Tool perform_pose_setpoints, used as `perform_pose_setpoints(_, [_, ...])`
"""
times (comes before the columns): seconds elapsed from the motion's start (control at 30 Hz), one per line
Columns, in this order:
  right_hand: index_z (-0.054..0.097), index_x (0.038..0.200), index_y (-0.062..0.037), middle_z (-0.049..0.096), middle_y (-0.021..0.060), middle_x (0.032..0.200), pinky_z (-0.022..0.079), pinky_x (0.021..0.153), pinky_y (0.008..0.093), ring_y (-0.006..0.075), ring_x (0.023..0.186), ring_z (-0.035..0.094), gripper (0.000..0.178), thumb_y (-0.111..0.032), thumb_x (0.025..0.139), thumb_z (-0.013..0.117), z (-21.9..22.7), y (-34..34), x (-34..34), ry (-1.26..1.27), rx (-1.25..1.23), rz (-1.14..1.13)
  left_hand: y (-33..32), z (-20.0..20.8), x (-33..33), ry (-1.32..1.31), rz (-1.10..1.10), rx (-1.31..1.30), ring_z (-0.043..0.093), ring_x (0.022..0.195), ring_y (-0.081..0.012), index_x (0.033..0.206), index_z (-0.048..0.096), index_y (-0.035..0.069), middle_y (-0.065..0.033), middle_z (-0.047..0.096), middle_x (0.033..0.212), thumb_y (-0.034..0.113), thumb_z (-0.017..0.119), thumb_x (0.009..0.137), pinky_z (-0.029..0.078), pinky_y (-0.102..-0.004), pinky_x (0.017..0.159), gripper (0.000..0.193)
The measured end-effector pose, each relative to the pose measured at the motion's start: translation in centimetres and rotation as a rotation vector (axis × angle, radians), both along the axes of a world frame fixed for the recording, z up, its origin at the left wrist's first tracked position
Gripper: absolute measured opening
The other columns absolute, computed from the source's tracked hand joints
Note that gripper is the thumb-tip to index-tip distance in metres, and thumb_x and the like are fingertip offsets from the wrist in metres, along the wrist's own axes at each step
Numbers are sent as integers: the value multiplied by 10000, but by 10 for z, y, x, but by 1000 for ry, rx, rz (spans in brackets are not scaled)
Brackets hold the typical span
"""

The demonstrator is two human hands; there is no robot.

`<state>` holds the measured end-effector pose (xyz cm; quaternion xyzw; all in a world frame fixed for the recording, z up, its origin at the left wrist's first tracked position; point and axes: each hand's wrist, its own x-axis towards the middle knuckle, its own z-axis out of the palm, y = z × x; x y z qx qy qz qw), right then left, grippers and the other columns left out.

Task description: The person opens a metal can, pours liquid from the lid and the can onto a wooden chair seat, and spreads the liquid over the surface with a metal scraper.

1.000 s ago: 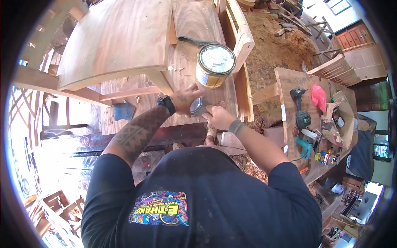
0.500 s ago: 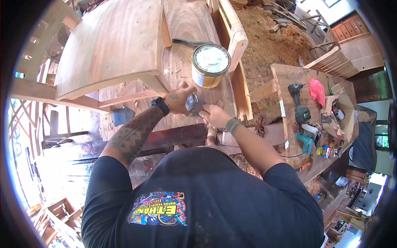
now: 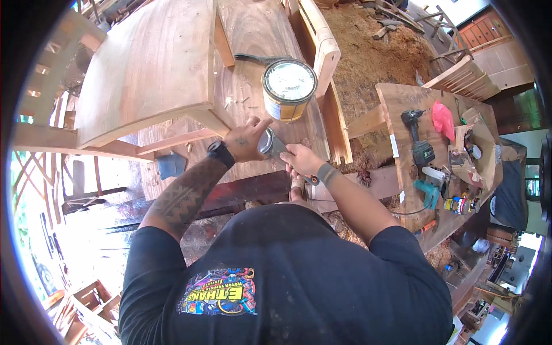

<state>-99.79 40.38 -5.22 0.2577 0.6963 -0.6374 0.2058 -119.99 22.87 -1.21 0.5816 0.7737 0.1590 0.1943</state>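
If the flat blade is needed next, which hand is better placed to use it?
Probably the right hand: it grips the flat-bladed tool, blade toward the small round container, while the left hand is occupied holding that container.

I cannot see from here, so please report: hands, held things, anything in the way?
Left hand holding small round container. Right hand gripping flat-bladed scraper close beside it. Large can standing just beyond hands.

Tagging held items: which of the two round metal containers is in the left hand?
The small tin in the left hand; the larger, yellow-sided can stands beyond it, unheld.
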Motion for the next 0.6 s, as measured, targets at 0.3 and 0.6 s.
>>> perform_pose_setpoints(0.3, [622,1184,26,724,114,856,581,503,348,162,595,686,324,-292,1192,563,19,-7,-3,-26,94,49,27,24,-12,185,-106,-231,722,1233,-448,1575,521,64,-222,648,1345,354,975,735,635,-535,1004,998])
perform_pose_setpoints(0.6, [654,1147,8,702,97,820,580,491,362,174,583,689,370,-352,1177,578,9,-20,1,-3,-69,-106,-8,5,23,201,-74,-20,526,1516,-479,1573,495,-42,-344,547,1561,444,888,845,487,-541,1246,960])
